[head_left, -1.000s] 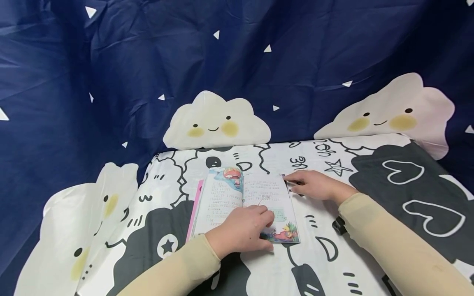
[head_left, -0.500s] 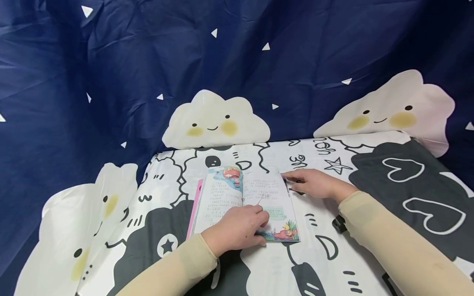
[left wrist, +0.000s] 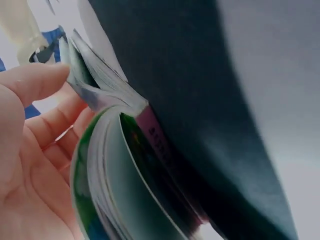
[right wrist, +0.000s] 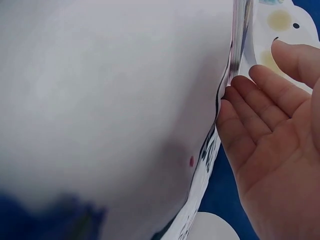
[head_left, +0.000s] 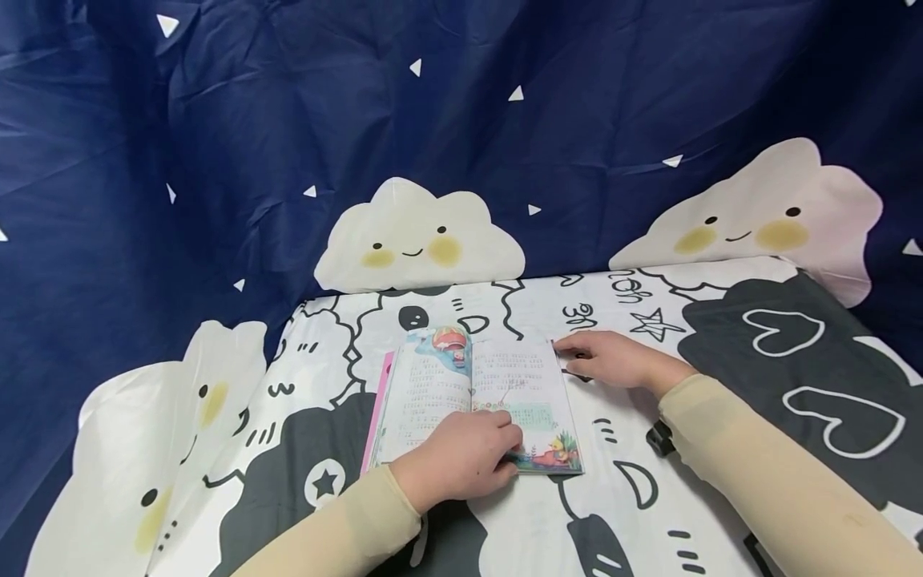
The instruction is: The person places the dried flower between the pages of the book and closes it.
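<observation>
A navy curtain [head_left: 461, 120] hangs at the far side; nearer spreads a black-and-white printed cloth [head_left: 721, 336]. Centrally on it lies 1 open illustrated book [head_left: 512, 373]. The left hand [head_left: 461, 453], loosely bent, rests on its near end, gripping nothing; the right hand [head_left: 613, 361], fingers nearly straight, touches its right edge.

The book [head_left: 508, 365] lies on the cloth [head_left: 534, 545], with the backdrop [head_left: 461, 104] behind both.

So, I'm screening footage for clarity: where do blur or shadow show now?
Head: fairly even light, print in the open book too small to read; left wrist: hazy, pale at lower right; right wrist: blue patch at lower left blurred, grey shadow left of the right hand.
</observation>
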Available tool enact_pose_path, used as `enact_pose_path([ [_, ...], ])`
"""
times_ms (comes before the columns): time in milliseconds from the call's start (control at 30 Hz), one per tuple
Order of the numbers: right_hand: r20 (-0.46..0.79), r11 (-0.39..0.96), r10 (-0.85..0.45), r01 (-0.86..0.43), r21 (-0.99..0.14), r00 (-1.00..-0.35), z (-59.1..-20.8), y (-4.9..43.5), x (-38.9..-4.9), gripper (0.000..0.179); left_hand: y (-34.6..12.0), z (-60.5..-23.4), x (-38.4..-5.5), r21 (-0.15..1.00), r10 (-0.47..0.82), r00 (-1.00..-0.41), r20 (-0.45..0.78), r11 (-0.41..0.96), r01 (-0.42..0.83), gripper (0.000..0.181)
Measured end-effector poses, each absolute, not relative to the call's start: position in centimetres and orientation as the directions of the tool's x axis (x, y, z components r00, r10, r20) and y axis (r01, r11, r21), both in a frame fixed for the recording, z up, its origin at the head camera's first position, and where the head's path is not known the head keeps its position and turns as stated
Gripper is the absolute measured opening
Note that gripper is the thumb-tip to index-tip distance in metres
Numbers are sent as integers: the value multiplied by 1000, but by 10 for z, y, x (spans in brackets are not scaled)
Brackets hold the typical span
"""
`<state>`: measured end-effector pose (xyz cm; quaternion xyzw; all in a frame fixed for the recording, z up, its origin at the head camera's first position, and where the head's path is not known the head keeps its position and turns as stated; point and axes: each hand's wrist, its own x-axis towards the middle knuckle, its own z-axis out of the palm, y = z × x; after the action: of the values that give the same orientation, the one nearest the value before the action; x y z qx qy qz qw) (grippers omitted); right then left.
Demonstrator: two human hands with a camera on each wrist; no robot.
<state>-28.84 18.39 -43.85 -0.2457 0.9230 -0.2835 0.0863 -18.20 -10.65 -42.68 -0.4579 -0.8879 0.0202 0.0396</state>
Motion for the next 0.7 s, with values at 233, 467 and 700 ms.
enact_pose_path([
  [233,-6,720,-501,-413,-558,-865,-440,183,-289,42,-97,-428,-170,-280,828,-554,90,554,784,8],
  [467,-22,717,-494,-394,-575,-869,-438,182,-287,42,-101,-427,-166,-319,810,-564,160,583,747,10],
  [700,-20,715,-494,-393,-578,-869,-437,184,-288,44,-110,-424,-170,-153,736,-629,250,672,725,20],
])
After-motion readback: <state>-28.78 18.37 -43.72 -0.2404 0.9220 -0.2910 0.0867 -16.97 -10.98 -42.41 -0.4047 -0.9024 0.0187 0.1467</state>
